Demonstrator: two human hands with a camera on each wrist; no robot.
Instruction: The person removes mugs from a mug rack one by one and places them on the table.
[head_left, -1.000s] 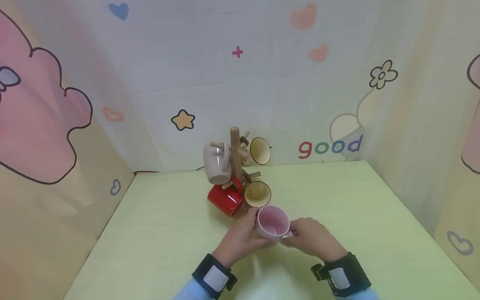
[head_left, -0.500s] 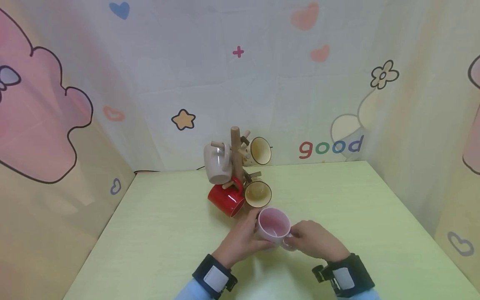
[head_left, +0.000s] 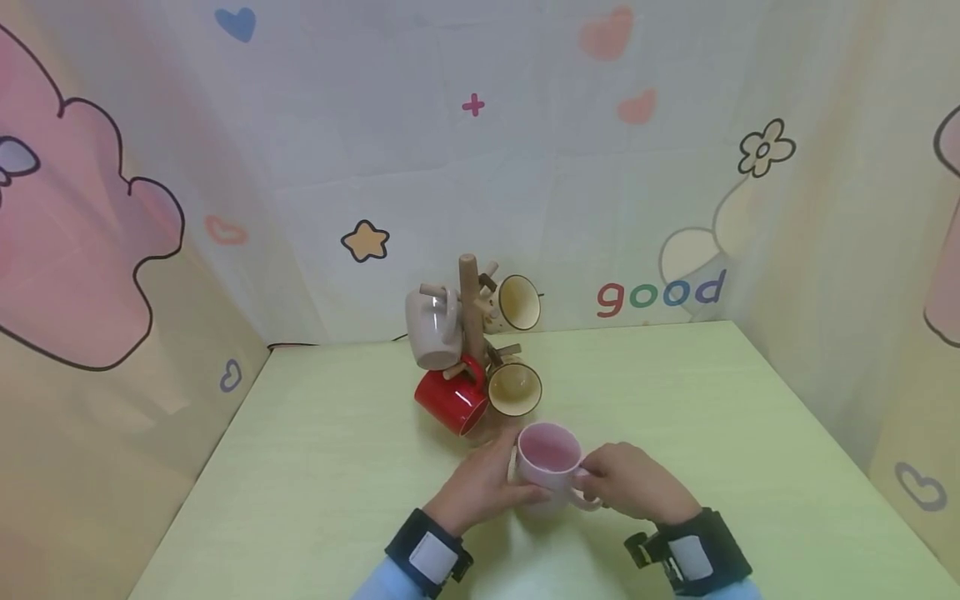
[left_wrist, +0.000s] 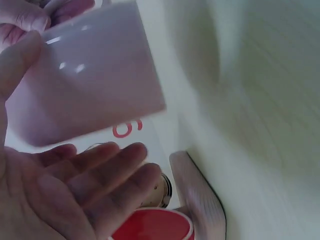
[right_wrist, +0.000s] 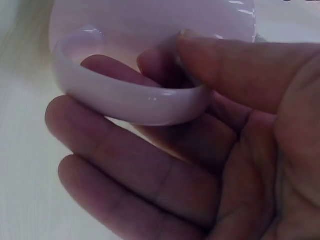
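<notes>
Two hands steady a pink mug (head_left: 550,467), now lower and more upright than a second ago, seemingly being set on the green surface (head_left: 315,467). The right hand (head_left: 637,483) pinches its handle (right_wrist: 130,105); the left hand's (head_left: 480,483) relaxed fingers (left_wrist: 107,162) cradle the mug's side, before the mug tree (head_left: 470,312).

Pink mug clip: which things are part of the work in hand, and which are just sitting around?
In hand:
pink mug
left hand, on its side
right hand, fingers through its handle

Sitting around:
wooden mug tree
red mug
beige mug
two cream mugs
</notes>
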